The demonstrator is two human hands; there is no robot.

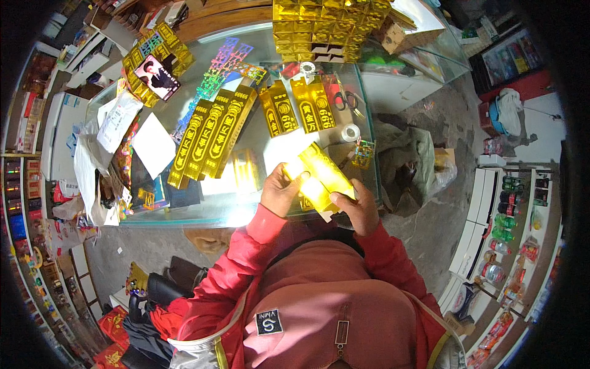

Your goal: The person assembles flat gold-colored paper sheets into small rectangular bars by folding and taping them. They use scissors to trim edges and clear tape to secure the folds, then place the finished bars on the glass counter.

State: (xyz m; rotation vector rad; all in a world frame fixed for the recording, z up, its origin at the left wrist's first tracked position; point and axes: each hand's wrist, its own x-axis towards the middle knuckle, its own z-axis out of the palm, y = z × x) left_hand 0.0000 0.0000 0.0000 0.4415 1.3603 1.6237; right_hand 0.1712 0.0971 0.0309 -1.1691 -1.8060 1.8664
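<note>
A shiny gold foil card (319,178) is held over the front edge of the glass counter, with a strong glare washing out part of its face. My left hand (283,186) grips its left side, thumb on top. On the right side, my right hand (357,203) pinches the lower corner with the thumb pressed on the face. Just beyond lie two shorter gold printed pieces (314,104) (279,111). Three long gold printed strips (222,134) rest side by side to the left. The fingers beneath the card are hidden.
Gold box-like pieces (316,27) are massed at the counter's far side. Scissors (348,101) and a tape roll (350,132) lie right of the gold pieces. A white sheet (153,145) and plastic bags (92,175) sit left. Bottle shelves (505,227) line the right.
</note>
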